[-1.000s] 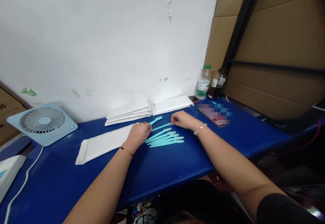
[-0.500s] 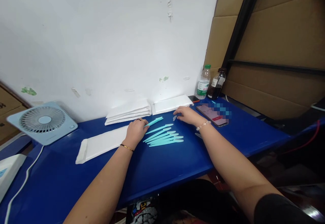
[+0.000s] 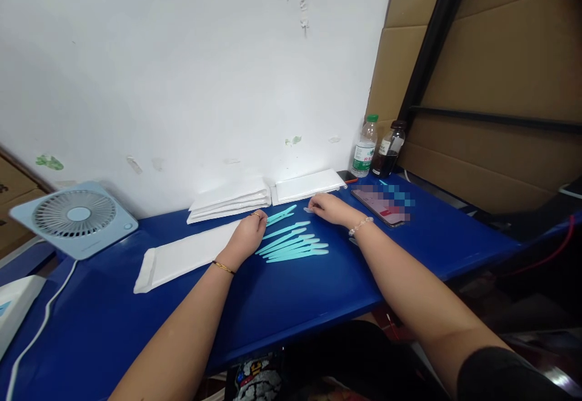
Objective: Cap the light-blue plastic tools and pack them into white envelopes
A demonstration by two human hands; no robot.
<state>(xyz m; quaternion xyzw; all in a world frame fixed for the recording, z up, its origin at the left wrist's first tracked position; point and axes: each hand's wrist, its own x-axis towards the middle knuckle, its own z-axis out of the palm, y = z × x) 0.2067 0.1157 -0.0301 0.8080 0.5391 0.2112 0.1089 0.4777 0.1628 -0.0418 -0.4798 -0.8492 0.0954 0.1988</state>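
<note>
My left hand [image 3: 248, 236] is closed on the end of turquoise eyebrow razors [image 3: 282, 214], two by the look of it, pointing right above the table. Just below them, a fan of several more turquoise razors [image 3: 295, 248] lies on the blue tabletop. My right hand [image 3: 331, 208] pinches a small clear cap [image 3: 308, 210] a short way right of the held razors' tips. Partly under my left wrist lies a flat white padded envelope [image 3: 191, 255]. Another small clear piece [image 3: 353, 241] rests beside my right wrist.
Folded white envelopes [image 3: 230, 199] and a flat white packet [image 3: 311, 185] lie along the wall. A blue fan [image 3: 77, 216] stands left. To the right are a phone [image 3: 379, 204], a water bottle [image 3: 364, 149] and a dark drink bottle [image 3: 388, 152].
The razors in my left hand have shifted slightly and now show as two crossing pieces. My right hand has moved a little left, its fingers closing on the clear cap.
</note>
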